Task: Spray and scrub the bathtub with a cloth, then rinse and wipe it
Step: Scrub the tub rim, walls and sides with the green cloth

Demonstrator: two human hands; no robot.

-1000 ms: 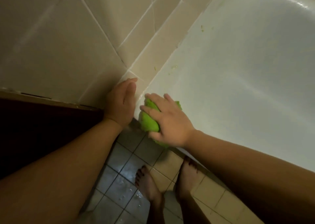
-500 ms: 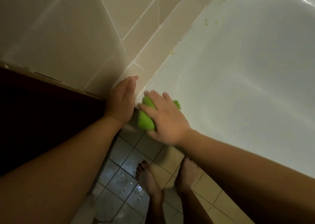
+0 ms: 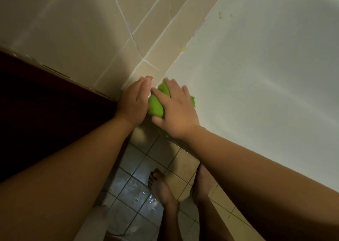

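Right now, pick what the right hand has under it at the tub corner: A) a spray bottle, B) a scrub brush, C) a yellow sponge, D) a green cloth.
D: the right hand spreads its fingers over a bunched green cloth on the corner of the bathtub rim, while the left hand rests beside it against the tiled wall.

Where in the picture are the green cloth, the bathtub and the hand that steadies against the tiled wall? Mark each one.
green cloth (image 3: pixel 156 106), head view, bulge showing between the hands.
bathtub (image 3: pixel 256 79), head view, bare white inner wall.
left hand (image 3: pixel 134 101), head view, back of the hand.
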